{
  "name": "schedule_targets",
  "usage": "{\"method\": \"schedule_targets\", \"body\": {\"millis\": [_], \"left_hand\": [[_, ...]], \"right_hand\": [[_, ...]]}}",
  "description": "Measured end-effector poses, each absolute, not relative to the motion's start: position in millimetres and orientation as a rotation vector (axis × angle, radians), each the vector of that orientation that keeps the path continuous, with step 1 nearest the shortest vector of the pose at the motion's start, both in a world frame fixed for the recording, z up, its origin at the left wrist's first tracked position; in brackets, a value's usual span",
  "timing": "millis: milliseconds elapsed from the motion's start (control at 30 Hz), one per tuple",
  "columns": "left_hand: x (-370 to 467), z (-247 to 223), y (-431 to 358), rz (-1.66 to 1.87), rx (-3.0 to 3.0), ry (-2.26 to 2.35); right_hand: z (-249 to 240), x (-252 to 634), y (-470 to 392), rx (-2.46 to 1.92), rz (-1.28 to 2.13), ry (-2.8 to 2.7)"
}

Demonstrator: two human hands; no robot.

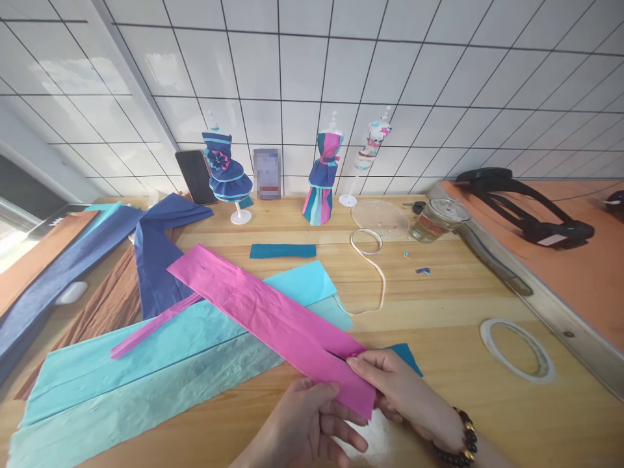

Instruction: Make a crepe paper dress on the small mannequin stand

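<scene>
A long pink paper strip (263,305) runs diagonally across the middle, its near end between both hands. My left hand (316,416) pinches the strip's lower edge between thumb and fingers, the other fingers loosely spread beneath. On the right side of the same end, my right hand (390,383) grips the strip beside a dark slit or fold; a beaded bracelet is on that wrist. Under the strip lie a bright turquoise sheet (160,348) and a paler green sheet (146,396). A narrow pink strip (156,325) rests at the left, and a dark teal piece (403,356) pokes out behind my right hand.
Small dress forms (227,170) (325,175) (374,146) stand by the tiled wall, near a phone (267,174). Blue paper (158,260) and brown paper (107,299) lie left. Rightward are a glass jar (436,224), a tape ring (517,351) and a black headset (531,208).
</scene>
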State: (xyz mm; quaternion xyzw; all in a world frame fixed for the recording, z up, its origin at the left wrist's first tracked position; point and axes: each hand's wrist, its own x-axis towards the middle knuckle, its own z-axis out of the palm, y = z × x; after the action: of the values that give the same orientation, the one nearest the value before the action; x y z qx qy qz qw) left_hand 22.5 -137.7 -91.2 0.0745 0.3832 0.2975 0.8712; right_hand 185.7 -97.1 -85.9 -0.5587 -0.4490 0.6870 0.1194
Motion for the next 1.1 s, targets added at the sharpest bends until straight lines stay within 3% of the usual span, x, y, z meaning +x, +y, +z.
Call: {"method": "schedule_targets", "body": {"millis": [733,1100], "left_hand": [[-11.8,-84.8,-123.5,0.655,0.278,1.062],[-12.3,-90.7,-124.0,0.676,0.287,1.008]], "right_hand": [[-74.1,192.3,-98.1,-1.659,2.086,-1.245],[-44.7,242.1,-89.6,-1.910,1.978,-1.649]]}}
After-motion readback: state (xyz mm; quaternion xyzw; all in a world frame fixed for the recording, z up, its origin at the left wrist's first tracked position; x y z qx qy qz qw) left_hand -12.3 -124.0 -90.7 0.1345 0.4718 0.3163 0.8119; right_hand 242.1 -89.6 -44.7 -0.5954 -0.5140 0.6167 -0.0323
